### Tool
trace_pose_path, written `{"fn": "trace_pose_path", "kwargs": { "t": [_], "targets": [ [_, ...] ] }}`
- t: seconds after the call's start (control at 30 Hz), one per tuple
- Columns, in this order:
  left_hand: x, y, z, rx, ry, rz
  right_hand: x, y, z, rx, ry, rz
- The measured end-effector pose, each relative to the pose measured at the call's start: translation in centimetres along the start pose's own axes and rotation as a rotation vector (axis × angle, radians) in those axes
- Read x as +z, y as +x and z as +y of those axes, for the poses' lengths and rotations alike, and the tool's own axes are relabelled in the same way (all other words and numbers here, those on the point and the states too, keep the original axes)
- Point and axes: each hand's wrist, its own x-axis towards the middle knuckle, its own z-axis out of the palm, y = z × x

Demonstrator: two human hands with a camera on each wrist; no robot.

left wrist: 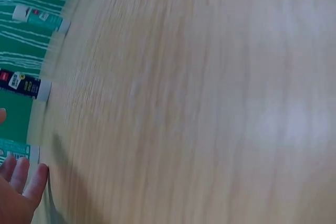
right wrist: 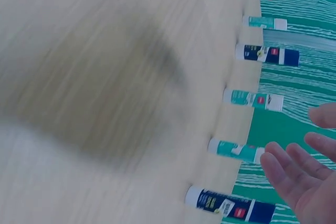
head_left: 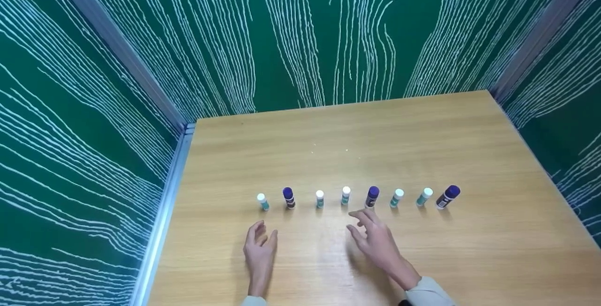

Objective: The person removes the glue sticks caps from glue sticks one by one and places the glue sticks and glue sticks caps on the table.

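Glue sticks stand upright in a row across the table. My left hand (head_left: 259, 254) is held short of the leftmost teal glue stick (head_left: 263, 202), fingers loosely bent and nothing in them. Just right of that stick is a navy glue stick (head_left: 289, 198). My right hand (head_left: 377, 241) reaches toward the middle of the row, its fingertips by the base of another navy glue stick (head_left: 372, 197) and a white-capped teal one (head_left: 345, 195). In the right wrist view the fingers (right wrist: 286, 166) are spread and hold nothing; whether they touch a stick I cannot tell.
Farther right along the row stand two teal glue sticks, one (head_left: 396, 198) and another (head_left: 424, 197), then a large navy one (head_left: 448, 197). Small white specks lie on the wooden table (head_left: 263, 156) behind. Green panels (head_left: 281, 38) with white lines enclose it.
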Motion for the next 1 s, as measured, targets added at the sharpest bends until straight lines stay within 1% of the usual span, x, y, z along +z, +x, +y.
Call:
{"fn": "trace_pose_path", "kwargs": {
  "t": [0.17, 0.3, 0.43, 0.57, 0.67, 0.8, 0.9, 1.0],
  "targets": [
    [0.0, 0.7, -0.3, -0.009, -0.059, -0.005, 1.0, 0.7, -0.6, -0.072, 0.023, -0.001],
    [0.2, 1.1, -0.7, -0.010, -0.076, -0.014, 1.9, 1.3, -1.0, -0.120, 0.057, -0.003],
    [0.2, 1.6, -0.8, -0.006, -0.099, -0.007, 2.8, 2.0, -1.6, -0.154, 0.068, -0.014],
    [-0.1, 2.0, -0.9, -0.006, -0.134, -0.026, 3.4, 2.5, -2.1, -0.190, 0.071, -0.021],
    [-0.2, 2.5, -1.0, -0.013, -0.116, -0.029, 3.6, 2.7, -2.3, -0.207, 0.066, -0.024],
    [-0.1, 3.1, -1.0, -0.020, -0.088, -0.006, 3.9, 3.0, -2.5, -0.199, 0.062, -0.041],
    [0.0, 3.5, -1.0, -0.022, -0.087, 0.003, 4.2, 3.2, -2.7, -0.194, 0.069, -0.055],
    [0.1, 3.7, -1.1, -0.016, -0.091, 0.013, 4.6, 3.4, -2.9, -0.211, 0.086, -0.066]
  ]
}}
